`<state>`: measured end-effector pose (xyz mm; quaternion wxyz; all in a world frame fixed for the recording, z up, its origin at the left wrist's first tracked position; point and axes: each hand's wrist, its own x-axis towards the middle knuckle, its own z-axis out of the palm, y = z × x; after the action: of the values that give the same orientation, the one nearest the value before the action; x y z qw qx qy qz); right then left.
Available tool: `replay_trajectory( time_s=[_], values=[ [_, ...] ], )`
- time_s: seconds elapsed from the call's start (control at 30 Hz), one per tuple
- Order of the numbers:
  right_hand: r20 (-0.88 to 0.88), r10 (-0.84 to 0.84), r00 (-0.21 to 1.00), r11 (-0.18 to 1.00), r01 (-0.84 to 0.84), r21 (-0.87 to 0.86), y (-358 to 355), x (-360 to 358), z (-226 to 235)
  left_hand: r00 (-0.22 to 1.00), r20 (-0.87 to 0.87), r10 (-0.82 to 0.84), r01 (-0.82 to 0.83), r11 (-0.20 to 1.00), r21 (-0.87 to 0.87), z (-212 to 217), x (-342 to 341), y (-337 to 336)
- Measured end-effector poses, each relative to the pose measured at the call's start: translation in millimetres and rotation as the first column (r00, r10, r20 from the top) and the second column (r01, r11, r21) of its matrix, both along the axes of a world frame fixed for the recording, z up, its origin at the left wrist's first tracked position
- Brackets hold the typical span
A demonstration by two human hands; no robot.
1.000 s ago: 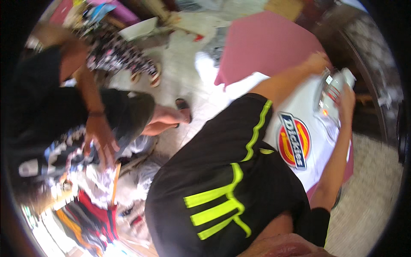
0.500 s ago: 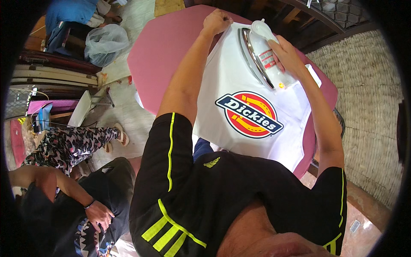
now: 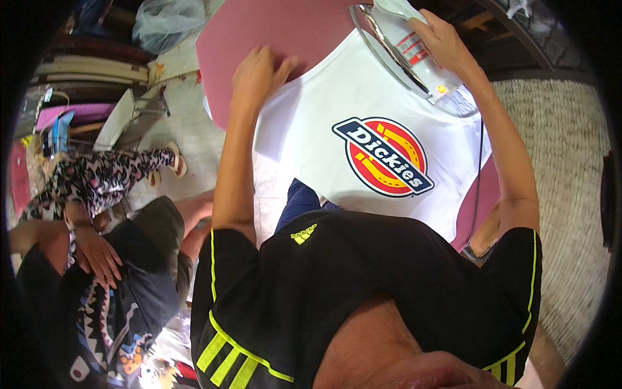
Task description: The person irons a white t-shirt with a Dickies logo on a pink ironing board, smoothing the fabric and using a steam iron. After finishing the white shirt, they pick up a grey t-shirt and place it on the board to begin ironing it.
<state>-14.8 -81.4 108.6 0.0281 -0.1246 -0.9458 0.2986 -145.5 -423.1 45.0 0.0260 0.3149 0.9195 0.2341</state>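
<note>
A white garment [image 3: 304,136] with a round red and yellow printed emblem lies over the pink table. My right hand [image 3: 447,42] is closed round the white handle of an iron [image 3: 411,55] with a shiny metal edge and an orange light glowing near its rear. The iron is tilted up on its side at the garment's far right part; I cannot tell whether its edge touches the cloth. My left hand [image 3: 262,74] rests at the garment's far left edge, thumb spread from the fingers, with nothing visibly held.
The pink angular table [image 3: 272,29] extends beyond the garment. A dark cord [image 3: 478,188] runs down by my right forearm. At the left sits another person, whose hand [image 3: 97,256] rests on their dark clothing. A clear plastic bag [image 3: 167,24] and stacked boards [image 3: 94,68] are farther left.
My left hand has come down and left from the garment's far corner to its left edge. The iron in my right hand has moved away from the emblem, toward the far edge.
</note>
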Motion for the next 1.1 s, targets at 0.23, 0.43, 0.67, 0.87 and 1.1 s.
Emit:
replay_trajectory(
  time_s=[0.23,0.43,0.67,0.87,1.1],
  values=[
    [0.056,0.492,0.869,0.867,-0.495,0.055,-0.8,-2.4,8.9,0.935,-0.137,0.328,-0.290,0.926,0.242,-42.9,76.9,-51.7],
    [0.076,0.757,0.649,0.636,-0.759,0.142,-42.3,-29.0,2.7,0.938,-0.032,0.344,-0.320,0.899,0.298,-45.3,71.1,-48.2],
    [0.080,0.780,0.621,0.605,-0.780,0.160,-103.6,-54.9,-11.3,0.984,0.003,0.179,-0.158,0.862,0.481,-61.5,72.0,-80.9],
    [-0.024,0.855,0.518,0.517,-0.849,0.106,-145.2,-70.5,8.4,0.949,0.085,0.303,-0.294,0.760,0.579,-61.6,85.8,-97.2],
    [-0.027,0.884,0.467,0.467,-0.878,0.110,-188.3,-80.7,11.7,0.831,-0.026,0.555,-0.397,0.626,0.671,-91.1,99.9,-129.6]
  ],
)
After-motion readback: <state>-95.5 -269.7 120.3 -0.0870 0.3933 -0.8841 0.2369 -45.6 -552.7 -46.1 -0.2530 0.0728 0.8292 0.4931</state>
